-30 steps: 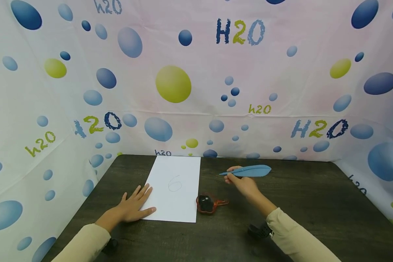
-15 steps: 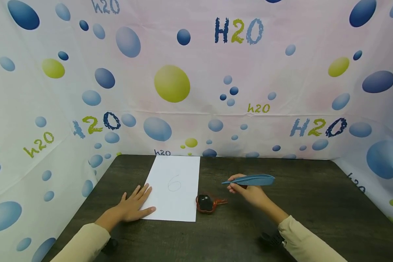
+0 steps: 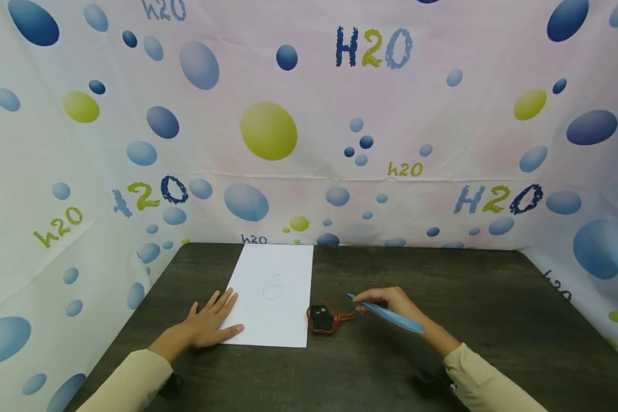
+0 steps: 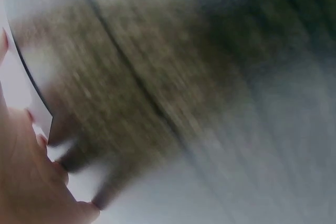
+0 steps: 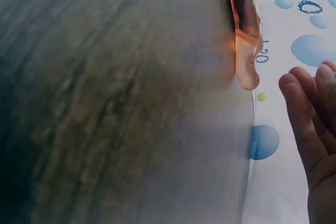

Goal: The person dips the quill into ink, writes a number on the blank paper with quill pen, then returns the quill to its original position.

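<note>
In the head view my left hand (image 3: 203, 327) lies flat with fingers spread over the lower left edge of a white sheet of paper (image 3: 288, 329). A thin "6" is drawn on the sheet. My right hand (image 3: 399, 303) pinches a blue feather pen (image 3: 396, 320) near its tip. The plume slants down to the right across the hand. Just left of those fingertips sits an orange, see-through dish (image 3: 323, 318) with a black middle and a short handle. In the right wrist view the dish (image 5: 245, 30) stands beyond the fingers, and the pen is hidden.
Both hands are over a dark wood-grain table (image 3: 474, 309). A white backdrop (image 3: 422, 114) with blue and green spots and "H2O" lettering rises along the back and both sides. The dish stands right by the sheet's right edge.
My right hand has come nearer to me with the feather pen, whose plume has swung from level to slanting down right. My left hand has stayed on the paper.
</note>
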Available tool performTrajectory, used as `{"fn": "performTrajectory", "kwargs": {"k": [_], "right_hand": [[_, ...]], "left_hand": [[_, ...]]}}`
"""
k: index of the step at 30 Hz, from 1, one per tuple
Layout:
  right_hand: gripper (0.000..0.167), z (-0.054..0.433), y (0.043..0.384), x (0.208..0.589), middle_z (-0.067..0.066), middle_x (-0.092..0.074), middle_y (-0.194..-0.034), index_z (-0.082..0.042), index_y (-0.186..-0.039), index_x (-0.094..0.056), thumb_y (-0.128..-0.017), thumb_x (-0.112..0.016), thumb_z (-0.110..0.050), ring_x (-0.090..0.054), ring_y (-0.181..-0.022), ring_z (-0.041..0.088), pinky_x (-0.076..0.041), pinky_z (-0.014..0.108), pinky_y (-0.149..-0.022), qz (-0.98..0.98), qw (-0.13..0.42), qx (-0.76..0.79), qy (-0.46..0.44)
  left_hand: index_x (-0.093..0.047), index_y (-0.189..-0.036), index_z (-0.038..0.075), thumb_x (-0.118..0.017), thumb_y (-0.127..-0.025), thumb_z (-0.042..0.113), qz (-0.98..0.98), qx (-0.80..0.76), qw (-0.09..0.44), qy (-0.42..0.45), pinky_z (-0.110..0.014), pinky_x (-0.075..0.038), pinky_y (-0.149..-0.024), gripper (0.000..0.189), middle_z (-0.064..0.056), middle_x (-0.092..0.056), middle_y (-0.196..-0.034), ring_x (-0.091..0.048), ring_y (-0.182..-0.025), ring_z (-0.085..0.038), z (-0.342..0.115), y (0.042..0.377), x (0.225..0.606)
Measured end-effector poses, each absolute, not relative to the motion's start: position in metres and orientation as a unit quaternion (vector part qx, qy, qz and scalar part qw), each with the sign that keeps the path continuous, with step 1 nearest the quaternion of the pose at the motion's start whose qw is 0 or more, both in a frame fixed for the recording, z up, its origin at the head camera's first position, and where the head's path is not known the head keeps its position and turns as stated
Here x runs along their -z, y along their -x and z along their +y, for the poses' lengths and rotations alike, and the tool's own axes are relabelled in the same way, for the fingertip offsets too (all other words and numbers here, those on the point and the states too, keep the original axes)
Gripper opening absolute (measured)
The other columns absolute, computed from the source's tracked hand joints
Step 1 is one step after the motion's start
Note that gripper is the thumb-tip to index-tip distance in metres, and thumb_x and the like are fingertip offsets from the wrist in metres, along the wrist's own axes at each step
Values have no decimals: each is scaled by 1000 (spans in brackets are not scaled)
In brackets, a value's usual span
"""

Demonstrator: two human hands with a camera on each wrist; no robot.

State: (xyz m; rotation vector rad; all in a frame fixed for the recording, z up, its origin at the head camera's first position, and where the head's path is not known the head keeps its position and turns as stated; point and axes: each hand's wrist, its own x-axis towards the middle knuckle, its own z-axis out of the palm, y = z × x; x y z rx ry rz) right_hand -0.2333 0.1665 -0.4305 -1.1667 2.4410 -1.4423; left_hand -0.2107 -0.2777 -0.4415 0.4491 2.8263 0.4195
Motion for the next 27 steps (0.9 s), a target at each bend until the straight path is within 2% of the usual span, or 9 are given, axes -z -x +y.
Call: {"fn": "performTrajectory", "kwargs": {"k": [4,9,17,21,27], "right_hand": [[27,168,232,431,15,-72,-101,4,-115,-66,-89,-62,3,-71,-90,16,-57,27,-75,819,16,423,386],[26,167,229,434,14,-72,-104,1,-116,-67,-90,-61,1,-71,-91,18,-55,22,-75,836,-4,400,377],[34,167,230,442,24,-69,-104,14,-124,-56,-95,-56,-4,-70,-92,29,-57,28,-77,768,41,518,373],[36,171,231,443,27,-67,-105,18,-127,-50,-97,-52,-2,-70,-94,25,-56,30,-78,736,46,560,377],[36,176,233,439,27,-66,-109,13,-130,-51,-98,-50,-3,-69,-98,21,-56,29,-78,710,59,610,347]], "left_hand": [[-16,-154,7,-46,-92,62,972,-132,126,-147,-77,3,-101,88,-17,-8,-160,-4,-144,-46,-276,212,441],[-16,-154,8,-45,-92,62,974,-123,127,-142,-77,2,-101,87,-16,-8,-160,-4,-144,-45,-277,213,443],[-18,-154,8,-46,-92,62,974,-128,125,-141,-77,2,-101,87,-16,-8,-160,-4,-144,-45,-277,211,445],[-18,-154,8,-46,-92,62,974,-127,123,-144,-77,2,-100,87,-17,-9,-160,-4,-144,-46,-277,212,444],[-18,-154,8,-46,-92,62,974,-126,118,-145,-77,1,-101,87,-17,-9,-160,-5,-144,-45,-277,211,443]]}}
